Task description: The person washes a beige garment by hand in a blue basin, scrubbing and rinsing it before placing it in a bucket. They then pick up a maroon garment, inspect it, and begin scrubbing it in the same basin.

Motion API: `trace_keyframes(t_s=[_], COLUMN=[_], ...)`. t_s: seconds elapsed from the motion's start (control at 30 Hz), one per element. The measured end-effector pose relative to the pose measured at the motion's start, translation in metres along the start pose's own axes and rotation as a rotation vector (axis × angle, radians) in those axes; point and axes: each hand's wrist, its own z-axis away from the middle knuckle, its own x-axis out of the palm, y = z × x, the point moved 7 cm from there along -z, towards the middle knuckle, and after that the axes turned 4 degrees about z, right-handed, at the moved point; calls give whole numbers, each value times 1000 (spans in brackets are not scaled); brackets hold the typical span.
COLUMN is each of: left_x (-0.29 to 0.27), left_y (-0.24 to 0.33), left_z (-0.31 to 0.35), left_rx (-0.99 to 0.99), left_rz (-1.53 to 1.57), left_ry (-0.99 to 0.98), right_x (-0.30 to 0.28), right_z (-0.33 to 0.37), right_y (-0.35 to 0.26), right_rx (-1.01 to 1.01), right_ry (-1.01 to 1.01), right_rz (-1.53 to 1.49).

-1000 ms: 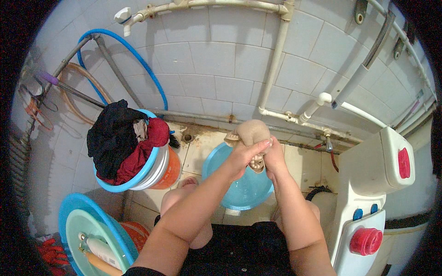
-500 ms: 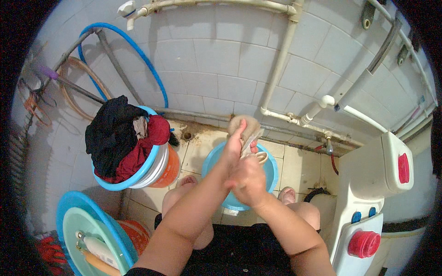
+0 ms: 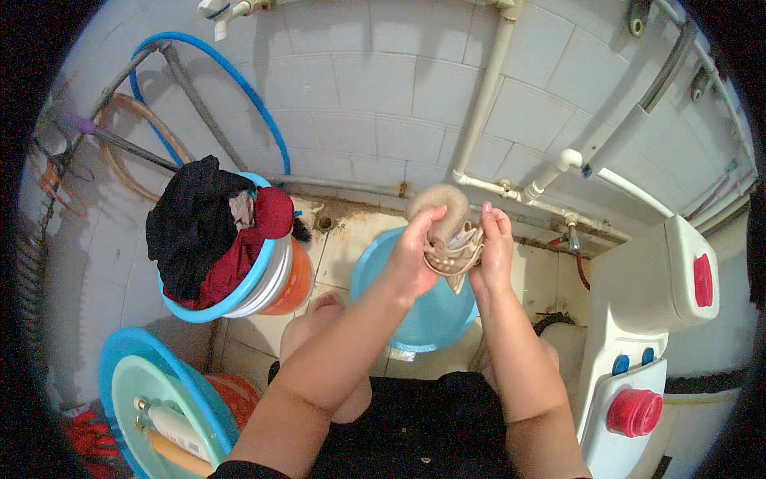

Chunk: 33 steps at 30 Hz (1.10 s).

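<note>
Between my hands, above a light-blue basin (image 3: 431, 319), is a bunched beige cloth item (image 3: 456, 247). Its smooth rounded part curls up at the far side, and the nearer part is crumpled into folds with a thin edge band; its exact kind is unclear. My left hand (image 3: 416, 255) grips it from the left, thumb on top. On the other side my right hand (image 3: 493, 251) presses it with the palm and thumb side, its fingertips pointing up. The basin stands on the tiled floor between my feet.
At the left, a blue-rimmed bucket (image 3: 209, 313) holds black clothes (image 3: 195, 231) and a dark red garment (image 3: 249, 255). Nearer sit a stacked blue tub (image 3: 112, 359) and green basin (image 3: 132, 375) with bottles. White jugs with red caps (image 3: 635, 413) line the right. Pipes (image 3: 483, 96) run along the wall.
My hands were pressed close together around the twisted cloth; now they are apart, with the cloth loosened and spread between them. My right hand has moved right and turned its fingers upward.
</note>
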Motion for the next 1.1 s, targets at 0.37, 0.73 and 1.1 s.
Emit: trace_keyframes(t_s=[0.37,0.73,1.1], left_x=[-17,-12,-5], left_y=[-2,-4,38], left_z=[-5,6,0], left_rx=[-139,-251,481], left_rz=[-338,-138,-659], left_ry=[-83,20,160], right_x=[9,17,17], right_z=[1,22,34], right_y=[-5,-56,8], right_rx=[244,-409,157], right_ry=[-214,-183,-175], right_rz=[-156,322,-194])
